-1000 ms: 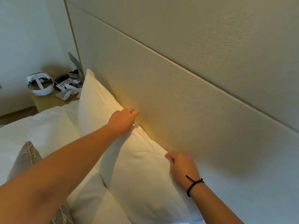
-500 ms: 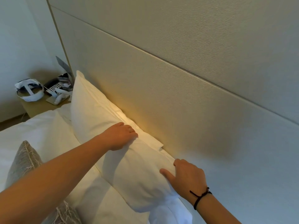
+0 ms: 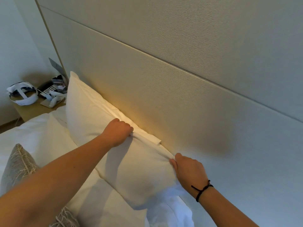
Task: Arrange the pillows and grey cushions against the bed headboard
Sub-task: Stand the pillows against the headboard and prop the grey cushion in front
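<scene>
A white pillow leans on its long edge against the beige padded headboard. My left hand grips the pillow's top edge near its middle, fingers curled into the fabric. My right hand pinches the same top edge nearer to me, close to the headboard; a black cord is around its wrist. A grey cushion with pale fringe lies on the bed at the lower left, partly behind my left forearm. Another white pillow lies flat in front of the upright one.
A wooden bedside table stands at the far left beyond the pillow, carrying a white headset, a phone and small items. White bedding covers the mattress to the left. Loose white fabric bunches at the pillow's near end.
Both hands went from resting flat on the pillow to gripping its top edge. The pillow now sits closer against the headboard, and the view has shifted a little.
</scene>
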Demonstrator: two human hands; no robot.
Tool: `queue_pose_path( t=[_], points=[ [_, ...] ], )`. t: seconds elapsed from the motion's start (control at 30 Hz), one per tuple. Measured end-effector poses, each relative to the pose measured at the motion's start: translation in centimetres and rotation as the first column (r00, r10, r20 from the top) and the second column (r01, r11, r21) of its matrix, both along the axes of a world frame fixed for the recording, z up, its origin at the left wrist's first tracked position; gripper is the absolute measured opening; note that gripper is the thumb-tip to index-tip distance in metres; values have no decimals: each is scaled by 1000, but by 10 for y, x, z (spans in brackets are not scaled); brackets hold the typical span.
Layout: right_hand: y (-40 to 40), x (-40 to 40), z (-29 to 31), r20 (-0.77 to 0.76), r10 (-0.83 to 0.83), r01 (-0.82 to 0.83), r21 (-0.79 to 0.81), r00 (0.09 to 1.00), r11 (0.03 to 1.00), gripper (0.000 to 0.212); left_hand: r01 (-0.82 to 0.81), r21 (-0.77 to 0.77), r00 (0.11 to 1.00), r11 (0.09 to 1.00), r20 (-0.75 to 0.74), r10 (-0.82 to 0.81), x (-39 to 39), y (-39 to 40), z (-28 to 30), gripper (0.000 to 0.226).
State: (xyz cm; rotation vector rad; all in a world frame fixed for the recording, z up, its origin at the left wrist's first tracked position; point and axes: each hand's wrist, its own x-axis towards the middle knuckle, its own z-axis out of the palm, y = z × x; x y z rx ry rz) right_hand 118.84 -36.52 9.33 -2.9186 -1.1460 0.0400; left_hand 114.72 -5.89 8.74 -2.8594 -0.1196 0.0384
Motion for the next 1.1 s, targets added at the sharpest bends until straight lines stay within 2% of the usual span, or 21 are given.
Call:
queue_pose_path(
  t=[0.1,0.23,0.33,0.4,0.43,0.5,0.57,0.6,0.67,0.77,0.9,1.0,1.1],
  points=[
    [-3,14,6,26,-38,38,1,999,999,33,-64,-3,995,998,71,64,5,-8,-2,25],
    [-2,7,3,64,-43,45,-29,997,999,32,-96,-133,981,987,154,116,-10,-8,-14,24],
    [5,-11,1,179,30,-66,195,983,979,20,-149,-260,938,954,269,220,-45,11,-23,24],
    [18,-32,-2,227,130,-205,347,965,915,10,-238,-285,916,929,254,312,-75,28,-32,33],
    [28,-47,-4,221,204,-277,375,954,885,12,-299,-265,911,917,208,357,-91,38,-38,35],
    [50,-76,-13,156,348,-381,387,924,839,19,-410,-155,908,899,26,419,-120,54,-51,38],
    [77,-102,-26,25,454,-440,294,891,848,24,-449,-53,877,892,-220,428,-143,66,-66,39],
    [91,-112,-35,-76,478,-453,216,875,865,28,-442,-15,851,897,-322,415,-152,70,-73,40],
    [116,-126,-57,-267,441,-428,108,857,897,39,-391,69,818,918,-432,381,-161,74,-84,40],
    [143,-139,-88,-434,328,-359,10,839,933,46,-303,93,835,949,-455,311,-162,78,-96,42],
    [157,-143,-121,-576,165,-259,-85,801,962,49,-161,94,865,982,-465,187,-162,95,-108,37],
    [163,-145,-137,-602,63,-160,-109,796,981,41,-126,86,872,988,-466,151,-166,106,-116,24],
    [168,-149,-143,-604,96,-186,-88,791,979,31,-143,20,891,990,-432,137,-169,109,-115,21]
  ],
)
